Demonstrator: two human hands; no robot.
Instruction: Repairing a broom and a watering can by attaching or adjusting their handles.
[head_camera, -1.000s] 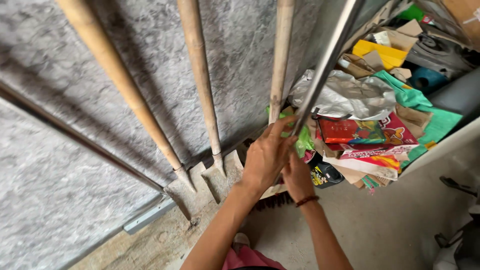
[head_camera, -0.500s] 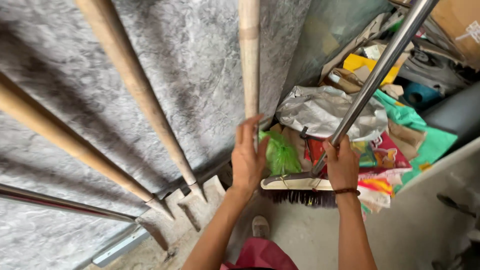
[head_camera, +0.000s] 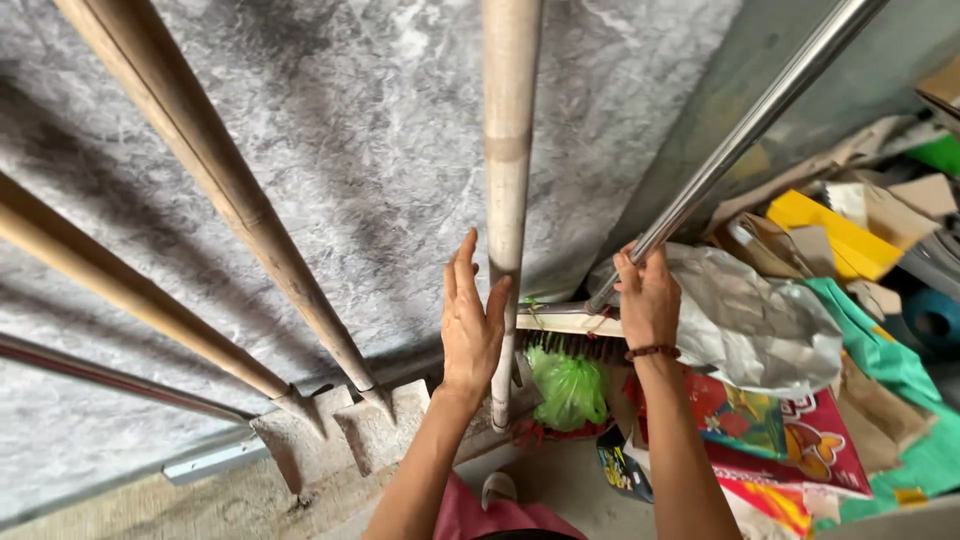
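Wooden handle (head_camera: 508, 150) upright against grey wall (head_camera: 380, 130), centre; left hand (head_camera: 470, 325) open, palm flat against it. Right hand (head_camera: 648, 300) clenched round metal pole (head_camera: 745, 130) of broom head (head_camera: 565, 325). Litter pile (head_camera: 820, 330) right; two spades (head_camera: 340, 430) left.

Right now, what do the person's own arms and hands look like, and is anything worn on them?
Both forearms are bare, with no sleeves and no gloves. The left hand wears nothing: no ring, watch or band shows. The right hand is also ungloved, and a thin dark reddish beaded bracelet circles its wrist. No markings or tattoos can be made out on either arm.
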